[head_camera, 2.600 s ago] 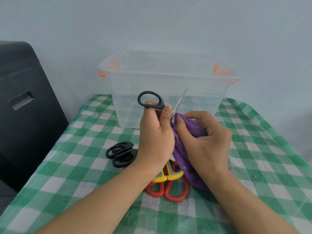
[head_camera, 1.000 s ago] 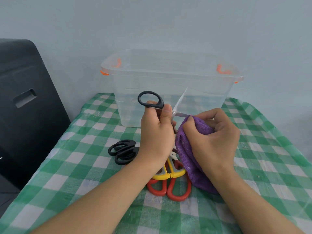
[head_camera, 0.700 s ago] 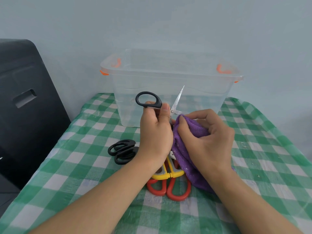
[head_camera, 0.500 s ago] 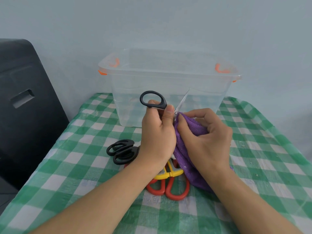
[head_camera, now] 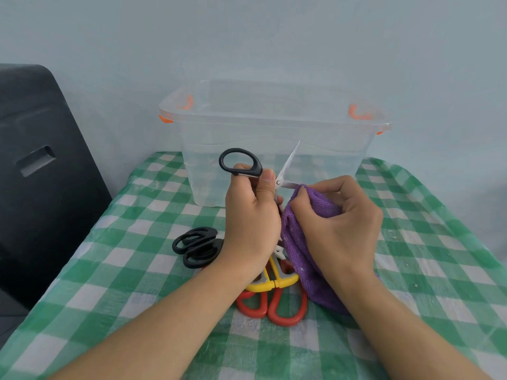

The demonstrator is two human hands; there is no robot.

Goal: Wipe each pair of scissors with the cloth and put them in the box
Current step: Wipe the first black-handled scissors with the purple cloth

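At frame centre the left hand [head_camera: 251,215] grips black-handled scissors [head_camera: 248,167], blades parted, before the clear box [head_camera: 274,138]. Just right, the right hand [head_camera: 338,229] clutches a purple cloth [head_camera: 301,242] against one blade. More scissors [head_camera: 199,246] lie on the desk [head_camera: 425,256] beneath.

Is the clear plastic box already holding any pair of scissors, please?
No, the clear box shows nothing inside, while the black scissors, yellow scissors and red scissors lie on the tablecloth.
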